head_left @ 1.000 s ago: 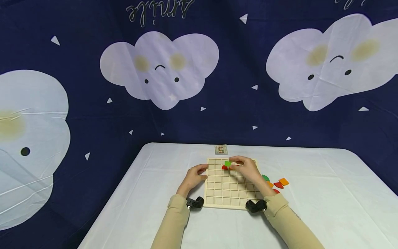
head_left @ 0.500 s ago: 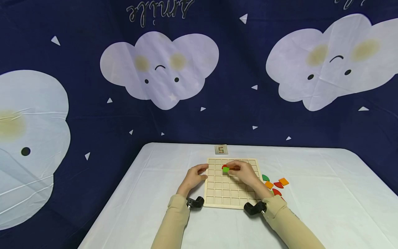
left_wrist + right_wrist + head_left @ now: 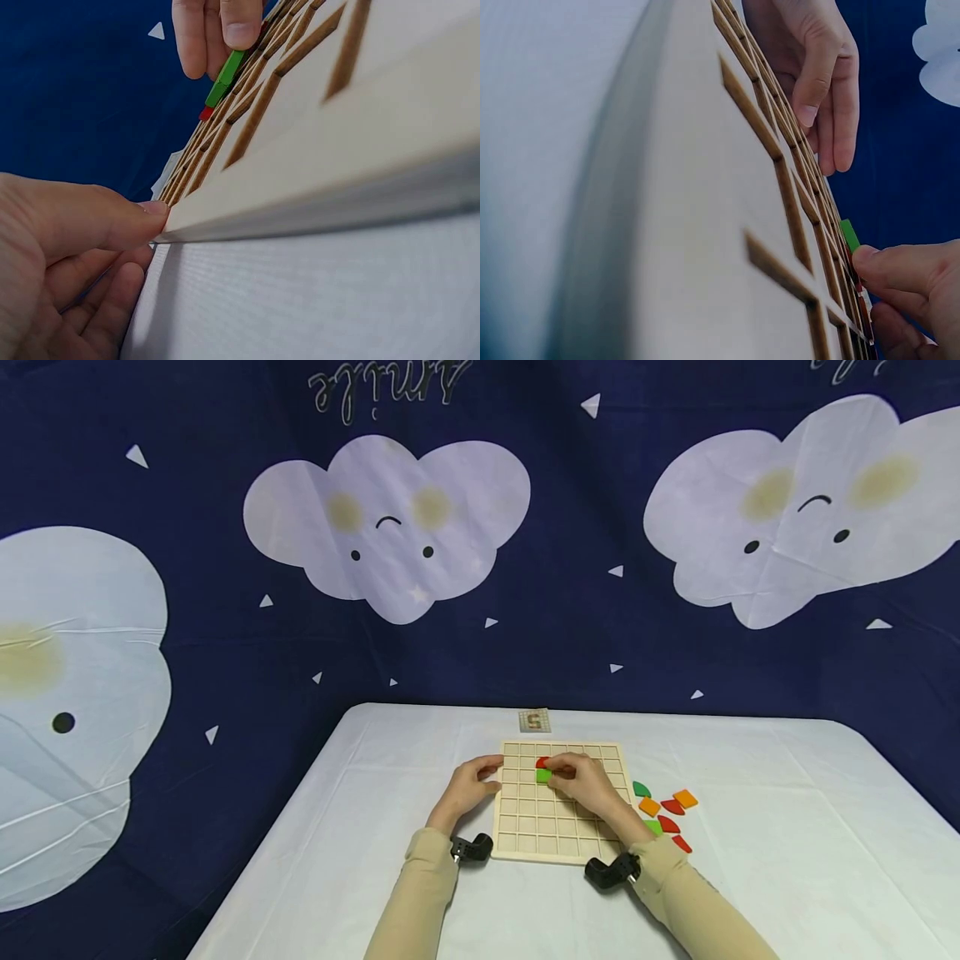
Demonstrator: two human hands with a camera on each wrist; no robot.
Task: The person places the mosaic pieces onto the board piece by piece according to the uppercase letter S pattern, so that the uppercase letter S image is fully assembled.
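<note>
My right hand [image 3: 587, 783] is over the upper middle of a pale wooden grid board [image 3: 555, 843]. Its thumb and fingers pinch the edge of a green square tile [image 3: 543, 776], which lies close against the grid just below a red tile [image 3: 542, 762]. Fingers partly cover that red tile. In the left wrist view, the green tile [image 3: 223, 81] shows under a fingertip; whether it sits fully inside a cell is unclear. My left hand [image 3: 465, 791] rests at the board's left side, its thumb [image 3: 112, 217] touching the edge and the other fingers loosely bent.
Right of the board lie loose tiles: a dark green one [image 3: 641, 789], orange squares [image 3: 686, 798], several red ones [image 3: 669, 824] and a light green one [image 3: 654, 827]. Behind the board is a small pattern card [image 3: 535, 721]. A white cloth [image 3: 795, 860] covers the table.
My right hand has come down and slightly nearer with the green square tile, from above the red tile to the spot below it. The left hand has stayed at the board's edge.
</note>
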